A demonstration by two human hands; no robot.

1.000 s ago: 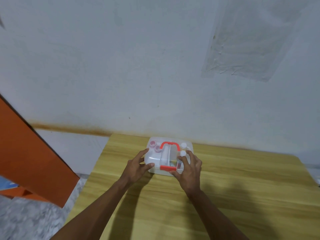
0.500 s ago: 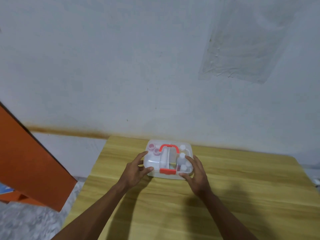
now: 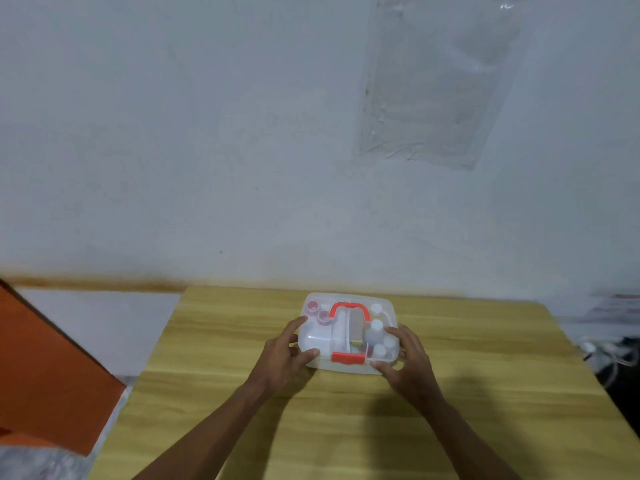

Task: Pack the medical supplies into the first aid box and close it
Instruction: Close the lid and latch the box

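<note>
Now the box is being gripped at both ends, the right hand having been shifted outward; left hand unchanged, worktop bare around.

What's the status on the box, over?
Left hand and right hand grip the ends of the first aid box. Lid down, supplies inside, red latch at front. Table otherwise bare.
</note>
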